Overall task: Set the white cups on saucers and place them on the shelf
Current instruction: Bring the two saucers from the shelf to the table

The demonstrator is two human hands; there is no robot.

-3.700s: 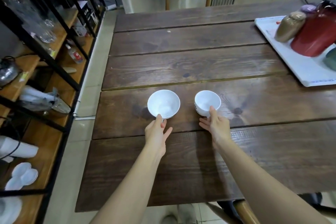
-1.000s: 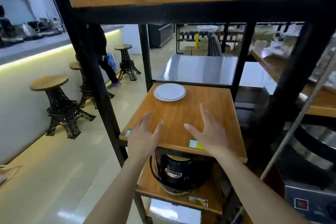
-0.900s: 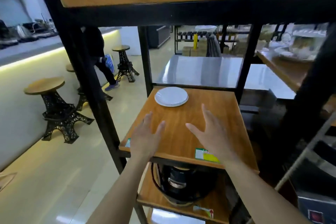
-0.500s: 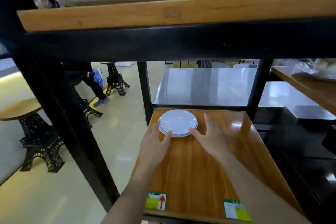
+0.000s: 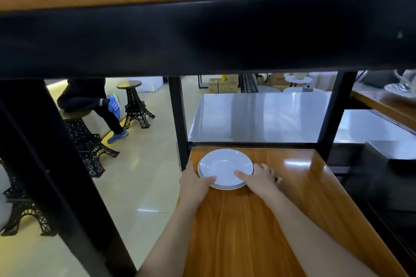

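A small stack of white saucers (image 5: 225,165) with a dark rim line lies at the far left of a wooden shelf board (image 5: 258,220). My left hand (image 5: 194,183) grips the stack's left edge, thumb on top of the rim. My right hand (image 5: 258,179) holds the right edge, thumb laid across the top saucer and fingers curled behind it. The white cups are out of sight.
A thick black beam and the wooden board above (image 5: 202,36) hang low over the shelf. Black uprights (image 5: 177,114) (image 5: 331,114) frame the back. A steel counter (image 5: 258,117) lies behind. At left are tower-shaped stools (image 5: 135,105) and a seated person's legs (image 5: 99,105).
Both hands reached forward along the shelf and closed on the saucer stack's two sides. My head has dropped closer under the upper board.
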